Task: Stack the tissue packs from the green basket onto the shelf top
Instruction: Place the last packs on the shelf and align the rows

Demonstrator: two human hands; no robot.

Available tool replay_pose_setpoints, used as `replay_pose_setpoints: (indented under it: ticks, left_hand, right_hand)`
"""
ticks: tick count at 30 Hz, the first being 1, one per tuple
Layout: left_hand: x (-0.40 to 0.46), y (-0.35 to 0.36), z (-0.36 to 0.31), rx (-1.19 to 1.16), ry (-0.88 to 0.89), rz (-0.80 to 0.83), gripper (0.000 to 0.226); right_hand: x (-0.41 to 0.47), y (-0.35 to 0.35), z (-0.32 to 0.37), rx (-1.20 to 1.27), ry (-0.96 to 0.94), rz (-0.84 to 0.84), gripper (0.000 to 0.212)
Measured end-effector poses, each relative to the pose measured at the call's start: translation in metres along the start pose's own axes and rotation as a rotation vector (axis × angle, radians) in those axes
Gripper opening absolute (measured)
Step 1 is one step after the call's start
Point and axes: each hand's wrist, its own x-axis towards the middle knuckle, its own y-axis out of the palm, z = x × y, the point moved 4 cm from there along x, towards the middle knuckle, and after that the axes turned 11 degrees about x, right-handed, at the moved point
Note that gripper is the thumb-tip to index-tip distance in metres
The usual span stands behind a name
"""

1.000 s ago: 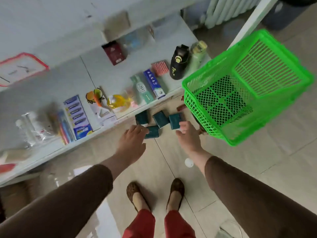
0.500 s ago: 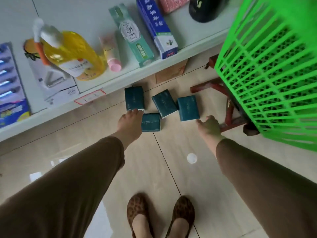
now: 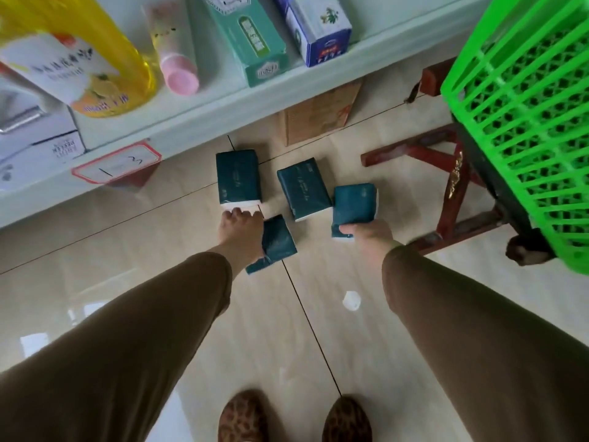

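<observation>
Head-camera view, looking straight down at a pale tiled floor [image 3: 159, 282] from a person bending forward, both arms in brown sleeves reaching toward four dark teal tissue packs that lie on the floor just in front of a white shelf [image 3: 197, 113]. Left hand [image 3: 240, 232] has its fingers curled around the nearest pack [image 3: 277, 244], which sits tilted against the palm side of the hand, while the fingertips touch the white lower edge of the far left pack [image 3: 237, 178]. Right hand [image 3: 369, 234] grips the right pack [image 3: 353, 205] by its near end, thumb across the front, with the pack standing up from the hand. A fourth pack, the middle pack [image 3: 302, 188], lies flat and untouched between the two hands, its right edge just beside the pack in the right hand. On the shelf top above sit a yellow bottle [image 3: 105, 59], a pink-capped tube [image 3: 173, 49], a green carton [image 3: 251, 39] and a blue and white carton [image 3: 315, 27], all lying close together; a red-bordered label [image 3: 118, 164] hangs from the shelf edge. The green basket [image 3: 526, 122], made of open plastic mesh, fills the right edge of the view and rests on a dark red wooden stool [image 3: 452, 186]. A brown cardboard piece [image 3: 322, 116] stands under the shelf. A small white scrap [image 3: 351, 300] lies on the floor between the arms. Two leopard-print shoes [image 3: 243, 416] show at the bottom edge.
</observation>
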Motion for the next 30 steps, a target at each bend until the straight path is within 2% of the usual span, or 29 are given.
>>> replay_pose_setpoints:
  ticks: [2, 5, 8, 10, 15, 21, 26, 30]
  left_hand:
    - [-0.026, -0.015, -0.001, -0.005, -0.015, 0.023, 0.048]
    - [-0.088, -0.054, 0.002, -0.116, -0.059, -0.017, 0.046]
    - [-0.158, -0.114, 0.02, -0.237, -0.079, -0.056, 0.048]
    - [-0.205, -0.165, 0.041, -0.295, -0.086, -0.079, 0.048]
    - [-0.313, -0.322, 0.116, -0.494, -0.114, -0.191, 0.058]
    - [-0.43, -0.51, 0.197, -0.63, -0.065, -0.552, 0.052]
    - [-0.493, -0.607, 0.255, -0.612, -0.025, -0.785, 0.051]
    - [-0.491, -0.66, 0.313, -0.442, -0.128, -0.883, 0.053]
  right_hand:
    - [-0.028, -0.011, -0.005, 0.042, 0.033, -0.031, 0.064]
    - [-0.099, -0.037, 0.003, -0.043, -0.013, -0.106, 0.068]
    - [-0.191, -0.063, 0.026, 0.124, -0.085, -0.037, 0.049]
    - [-0.259, -0.085, 0.055, 0.137, -0.165, -0.013, 0.037]
    - [-0.426, -0.142, 0.174, 0.117, -0.455, 0.06, 0.044]
    - [-0.592, -0.21, 0.34, 0.148, -0.789, 0.115, 0.044]
    - [-0.672, -0.242, 0.438, 0.23, -1.014, 0.191, 0.048]
    - [-0.69, -0.232, 0.506, 0.233, -1.072, 0.264, 0.051]
